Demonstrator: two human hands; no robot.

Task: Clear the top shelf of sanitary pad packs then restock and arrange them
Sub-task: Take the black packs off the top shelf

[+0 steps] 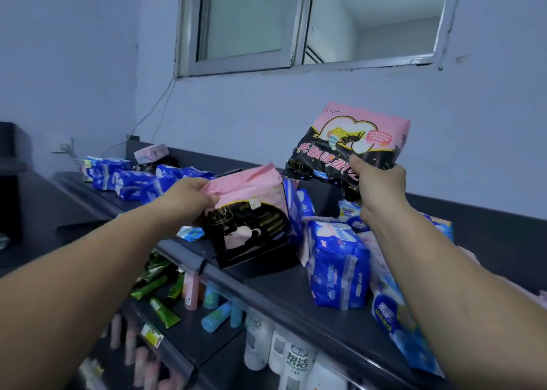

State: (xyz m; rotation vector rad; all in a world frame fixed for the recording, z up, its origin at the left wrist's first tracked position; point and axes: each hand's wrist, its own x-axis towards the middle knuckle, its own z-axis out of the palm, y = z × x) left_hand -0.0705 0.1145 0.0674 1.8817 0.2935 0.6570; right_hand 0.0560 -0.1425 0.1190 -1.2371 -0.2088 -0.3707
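Your left hand (pixel 189 195) pinches the pink top of the standing pack (pixel 251 226) on the top shelf (pixel 266 289); square its base before releasing. At one o'clock your right hand (pixel 380 188) grips the raised pack (pixel 346 143) upside down, so flip it before setting it alongside.

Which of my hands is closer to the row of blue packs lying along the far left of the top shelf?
Left. The left hand grips a pink-and-black pack just right of the blue packs; the right hand holds a second pack in the air, farther right.

Head view, close over top shelf (pixel 275 296)
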